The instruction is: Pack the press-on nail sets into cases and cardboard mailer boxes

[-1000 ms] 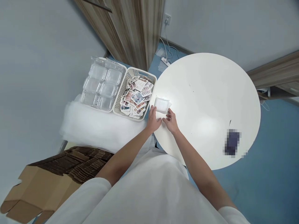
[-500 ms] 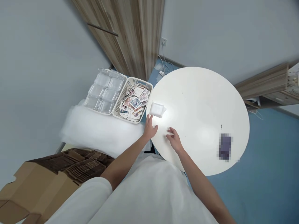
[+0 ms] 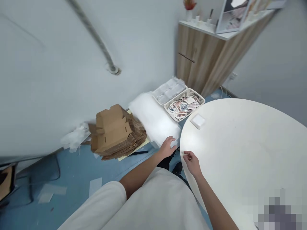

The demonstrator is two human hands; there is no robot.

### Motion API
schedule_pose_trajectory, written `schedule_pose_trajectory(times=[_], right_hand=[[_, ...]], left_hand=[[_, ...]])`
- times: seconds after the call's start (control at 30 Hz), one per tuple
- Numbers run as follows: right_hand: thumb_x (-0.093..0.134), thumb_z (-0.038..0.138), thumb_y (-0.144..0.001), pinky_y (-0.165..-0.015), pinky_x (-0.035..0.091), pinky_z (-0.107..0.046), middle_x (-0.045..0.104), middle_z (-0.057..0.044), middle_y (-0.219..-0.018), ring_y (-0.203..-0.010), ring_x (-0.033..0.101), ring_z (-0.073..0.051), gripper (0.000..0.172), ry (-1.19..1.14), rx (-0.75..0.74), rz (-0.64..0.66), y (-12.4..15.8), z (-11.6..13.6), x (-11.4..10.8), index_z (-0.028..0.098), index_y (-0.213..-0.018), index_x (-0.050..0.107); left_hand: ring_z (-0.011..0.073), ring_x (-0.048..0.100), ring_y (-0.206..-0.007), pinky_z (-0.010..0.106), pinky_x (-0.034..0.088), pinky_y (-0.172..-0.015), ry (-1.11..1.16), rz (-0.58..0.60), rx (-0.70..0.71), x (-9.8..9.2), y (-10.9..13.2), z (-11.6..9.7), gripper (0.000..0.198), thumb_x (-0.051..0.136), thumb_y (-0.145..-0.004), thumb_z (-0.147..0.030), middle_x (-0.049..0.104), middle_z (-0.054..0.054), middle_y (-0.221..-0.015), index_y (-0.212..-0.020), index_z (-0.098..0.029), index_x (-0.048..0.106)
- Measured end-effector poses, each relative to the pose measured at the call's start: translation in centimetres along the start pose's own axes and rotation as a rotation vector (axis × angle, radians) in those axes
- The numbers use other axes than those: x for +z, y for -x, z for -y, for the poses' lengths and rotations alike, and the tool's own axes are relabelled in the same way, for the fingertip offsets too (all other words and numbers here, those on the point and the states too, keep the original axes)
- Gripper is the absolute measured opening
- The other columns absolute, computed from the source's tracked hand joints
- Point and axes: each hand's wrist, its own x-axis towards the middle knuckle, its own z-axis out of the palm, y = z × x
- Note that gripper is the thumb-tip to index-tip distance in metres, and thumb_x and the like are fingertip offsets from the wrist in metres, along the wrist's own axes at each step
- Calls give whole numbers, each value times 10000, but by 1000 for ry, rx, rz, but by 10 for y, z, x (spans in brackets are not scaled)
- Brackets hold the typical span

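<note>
My left hand (image 3: pixel 168 147) is open, fingers spread, beside the stack of soft white sheets (image 3: pixel 154 118) and left of the round table's edge. Over the rim of the white table (image 3: pixel 242 150) is my right hand (image 3: pixel 192 162), its fingers loosely bent and apart, with nothing seen in it. A small square white wrapped packet (image 3: pixel 198 121) lies near the table's far left edge, apart from both hands.
A white basket (image 3: pixel 177 119) of printed nail-pattern cards stands beyond the table's left edge, beside a tray of clear plastic packs (image 3: pixel 169 90). Folded cardboard boxes (image 3: pixel 115 127) are stacked at left. A wooden cabinet (image 3: pixel 203 54) stands behind. A blurred-out dark object (image 3: pixel 279 210) lies lower right.
The view has swung left, bringing the cardboard stack and floor into sight. Both hands have drawn back from the packet, the left one now off the table. The packet still lies on the table.
</note>
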Motion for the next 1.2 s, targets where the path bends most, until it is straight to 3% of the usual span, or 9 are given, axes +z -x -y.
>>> schedule_pose_trajectory(times=[0.1,0.23,0.33,0.47,0.63,0.73,0.83,1.0,1.2], right_hand=[[526,366,-695,-722,465,-342,618,-69,-950,-768,577,-172,314,54,-147,170,-5,16,30,194,-954,575],[538,379,-694,-700,461,-330,603,-62,-956,-760,565,-167,352,173,-325,313,-10,49,63,204,-998,565],[553,384,-691,-644,454,-306,587,-44,-899,-654,531,-140,403,268,-427,376,-14,75,84,211,-1054,537],[555,414,-696,-578,431,-282,540,-3,-771,-537,459,-114,517,355,-509,346,-21,108,121,208,-1159,455],[548,438,-707,-631,428,-298,549,-38,-850,-615,480,-138,548,468,-660,227,-33,155,183,184,-1180,442],[548,398,-715,-674,418,-312,545,-68,-953,-727,509,-174,502,597,-744,138,-39,178,212,197,-1166,463],[542,336,-725,-652,399,-296,541,-74,-955,-771,524,-190,445,732,-743,72,-42,191,230,202,-1144,477],[529,244,-727,-593,347,-264,546,-62,-894,-734,524,-176,324,911,-704,33,-47,193,242,203,-1049,512],[442,156,-734,-564,298,-239,565,-34,-793,-681,505,-150,172,939,-693,7,-45,194,250,197,-886,511]], left_hand=[[198,454,-1137,319,375,-977,8,-48,0,-32,35,6,335,487,-784,-267,513,70,-1194,-1106,-176,509],[192,501,-1074,325,412,-925,-27,-75,27,-88,72,13,347,447,-815,-325,543,50,-1153,-1137,-204,490],[196,465,-1114,336,392,-940,-66,-240,4,-128,94,24,350,425,-826,-345,518,65,-1191,-1142,-206,490],[214,461,-1112,361,373,-949,-139,-498,-120,-174,117,59,354,436,-816,-363,530,78,-1166,-1120,-194,506],[268,484,-1077,393,398,-880,-253,-454,-251,-220,144,117,430,448,-792,-442,543,97,-1153,-1129,-183,509],[272,504,-1053,372,408,-851,-260,-378,-284,-237,155,141,466,437,-788,-478,550,106,-1147,-1131,-172,512],[260,518,-1043,341,410,-837,-248,-316,-270,-246,159,151,487,428,-786,-491,558,113,-1139,-1134,-161,513],[268,538,-1012,340,419,-812,-287,-223,-220,-249,155,155,502,483,-748,-492,571,126,-1117,-1122,-160,524],[269,577,-909,338,443,-740,-361,-130,-187,-249,151,155,421,522,-733,-448,591,122,-1009,-1044,-169,568]])
